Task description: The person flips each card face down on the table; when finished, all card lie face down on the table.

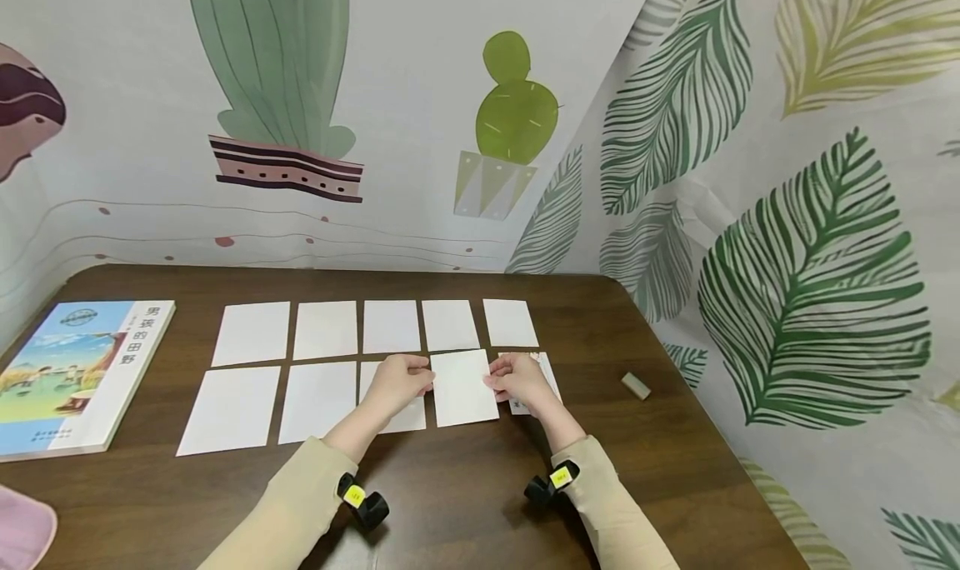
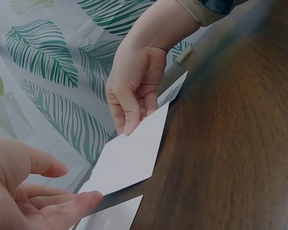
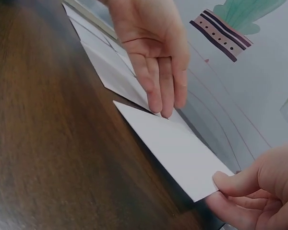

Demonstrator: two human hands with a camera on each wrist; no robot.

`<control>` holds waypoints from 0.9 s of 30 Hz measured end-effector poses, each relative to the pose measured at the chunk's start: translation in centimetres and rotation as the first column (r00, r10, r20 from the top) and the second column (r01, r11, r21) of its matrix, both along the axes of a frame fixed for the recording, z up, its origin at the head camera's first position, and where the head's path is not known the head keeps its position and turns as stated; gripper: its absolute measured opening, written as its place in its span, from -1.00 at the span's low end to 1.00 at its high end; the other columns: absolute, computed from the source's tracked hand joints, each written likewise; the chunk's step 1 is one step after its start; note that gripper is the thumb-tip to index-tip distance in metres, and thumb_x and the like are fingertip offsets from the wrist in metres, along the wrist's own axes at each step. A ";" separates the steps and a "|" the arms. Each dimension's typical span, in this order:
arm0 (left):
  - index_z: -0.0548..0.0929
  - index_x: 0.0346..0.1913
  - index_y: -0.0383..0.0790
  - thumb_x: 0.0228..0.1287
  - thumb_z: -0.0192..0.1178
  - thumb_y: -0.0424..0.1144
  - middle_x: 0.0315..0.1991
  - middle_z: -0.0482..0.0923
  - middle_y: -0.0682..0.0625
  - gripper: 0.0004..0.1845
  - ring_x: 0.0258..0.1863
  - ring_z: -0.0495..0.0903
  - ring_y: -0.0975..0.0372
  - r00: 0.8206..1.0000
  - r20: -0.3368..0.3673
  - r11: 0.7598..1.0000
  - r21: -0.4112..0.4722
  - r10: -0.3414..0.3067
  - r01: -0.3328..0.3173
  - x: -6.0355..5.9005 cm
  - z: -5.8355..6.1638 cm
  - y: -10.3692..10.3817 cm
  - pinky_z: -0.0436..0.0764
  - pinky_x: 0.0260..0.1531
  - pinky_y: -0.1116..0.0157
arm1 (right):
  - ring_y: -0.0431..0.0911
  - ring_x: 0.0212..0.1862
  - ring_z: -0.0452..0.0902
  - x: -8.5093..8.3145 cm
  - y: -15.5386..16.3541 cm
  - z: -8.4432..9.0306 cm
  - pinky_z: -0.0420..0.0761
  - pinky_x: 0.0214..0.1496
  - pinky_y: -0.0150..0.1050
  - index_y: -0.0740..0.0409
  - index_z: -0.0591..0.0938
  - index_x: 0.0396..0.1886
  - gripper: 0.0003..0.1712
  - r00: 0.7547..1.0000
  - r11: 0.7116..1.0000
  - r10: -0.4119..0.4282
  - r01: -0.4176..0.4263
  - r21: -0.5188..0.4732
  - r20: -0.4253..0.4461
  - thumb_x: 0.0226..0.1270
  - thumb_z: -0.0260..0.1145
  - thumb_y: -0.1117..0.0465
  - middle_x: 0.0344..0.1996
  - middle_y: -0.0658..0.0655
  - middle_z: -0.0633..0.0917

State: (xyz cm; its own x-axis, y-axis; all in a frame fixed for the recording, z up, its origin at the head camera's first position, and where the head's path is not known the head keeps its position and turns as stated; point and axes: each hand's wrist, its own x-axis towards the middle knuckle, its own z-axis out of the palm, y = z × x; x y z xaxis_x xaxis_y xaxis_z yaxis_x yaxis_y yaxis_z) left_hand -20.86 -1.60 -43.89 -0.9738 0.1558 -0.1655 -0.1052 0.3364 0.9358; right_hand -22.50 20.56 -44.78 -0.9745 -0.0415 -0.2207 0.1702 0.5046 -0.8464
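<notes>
A blank white card (image 1: 465, 388) is slightly raised in the front row, between the two hands. My right hand (image 1: 522, 380) pinches its right edge, thumb on top and fingers below, as the right wrist view shows at the thumb (image 3: 237, 183). My left hand (image 1: 393, 384) is at the card's left edge; in the left wrist view its fingers (image 2: 53, 206) are nearly straight and touch the card's edge, the thumb held apart. Beneath my right hand lies another card (image 1: 553, 378) with print on its face, partly hidden. A white card (image 1: 405, 418) lies partly under my left hand.
Several blank white cards (image 1: 392, 326) lie in two rows on the brown wooden table (image 1: 450, 487). A picture book (image 1: 71, 378) lies at the left, a pink object (image 1: 24, 527) at the near left corner. A small grey-green block (image 1: 636, 386) sits to the right.
</notes>
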 end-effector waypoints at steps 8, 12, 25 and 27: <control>0.53 0.15 -0.57 0.28 0.15 -0.36 -0.17 0.72 -0.27 -0.57 -0.34 0.70 0.20 1.000 -0.004 0.999 -0.028 -0.031 0.031 0.3 0.4 0.1 0.68 -0.32 0.32 | -0.20 -0.57 0.58 -0.1 -0.5 0.5 0.71 -0.45 -0.29 0.40 0.66 -0.29 -0.79 1.000 0.996 0.005 -0.004 0.095 -0.011 0.12 0.47 0.35 -0.52 0.16 0.71; 0.53 0.15 -0.56 0.27 0.15 -0.35 -0.18 0.72 -0.25 -0.56 -0.33 0.69 0.19 0.999 -0.003 0.998 -0.044 -0.039 0.039 0.3 0.3 0.1 0.69 -0.30 0.30 | -0.20 -0.59 0.60 -0.1 -0.6 0.7 0.71 -0.47 -0.29 0.38 0.68 -0.34 -0.78 1.000 0.986 0.015 -0.013 0.166 -0.016 0.09 0.50 0.31 -0.56 0.15 0.71; 0.52 0.21 -0.49 0.32 0.12 -0.33 -0.03 0.67 -0.27 -0.56 -0.15 0.72 0.08 0.999 -0.029 0.999 0.013 -0.042 0.043 0.0 0.2 0.4 0.70 -0.10 0.20 | -0.19 -0.57 0.62 -0.1 1.6 1.0 0.69 -0.44 -0.33 0.33 0.72 -0.32 -0.79 0.992 0.976 -0.019 0.045 0.212 -0.125 0.07 0.50 0.29 -0.51 0.16 0.74; 0.50 0.23 -0.47 0.34 0.12 -0.33 0.01 0.65 -0.26 -0.56 -0.08 0.70 0.04 0.998 -0.031 0.998 0.049 -0.048 0.050 -0.1 0.3 0.9 0.68 -0.03 0.17 | -0.17 -0.48 0.63 -0.1 2.9 1.2 0.65 -0.37 -0.35 0.30 0.72 -0.28 -0.76 0.984 0.963 -0.033 0.079 0.259 -0.174 0.05 0.51 0.26 -0.46 0.17 0.76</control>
